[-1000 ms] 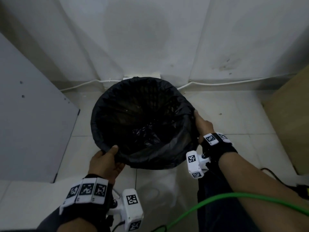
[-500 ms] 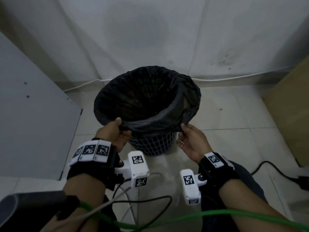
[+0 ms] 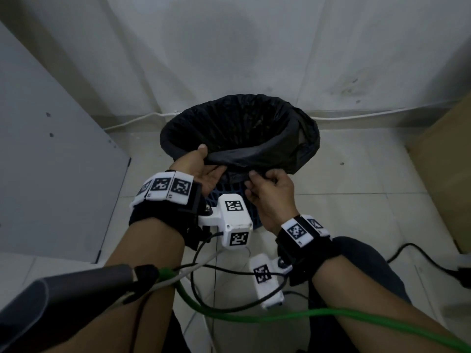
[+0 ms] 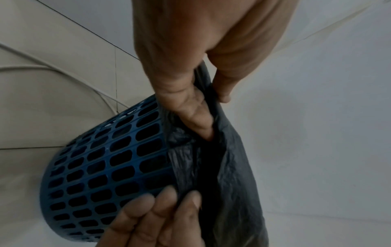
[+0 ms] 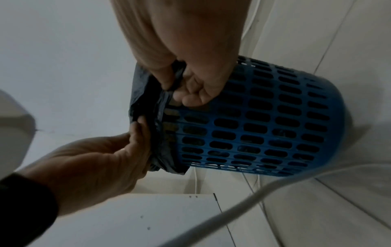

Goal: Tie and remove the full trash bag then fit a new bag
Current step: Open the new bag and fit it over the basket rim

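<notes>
Head view: a blue perforated plastic wastebasket stands on a pale tiled floor, close to a white wall, with a grey panel well off to the basket's left and a tan cardboard-coloured box off to its right. A black plastic trash bag lines the basket, its mouth open and its rim folded down over the basket's top edge. At the basket's near side, the bag's edge is lifted off the rim and bunched between both hands. The person's left hand has its thumb on top of the film and its fingers curled beneath, gripping the bag edge. The right hand, just beside it, pinches the same gathered edge between thumb and curled fingers, knuckles against the basket's lattice wall. A white cable runs along the foot of the wall behind the basket, and a green cable loops across the floor in front of it, below the wrists.
</notes>
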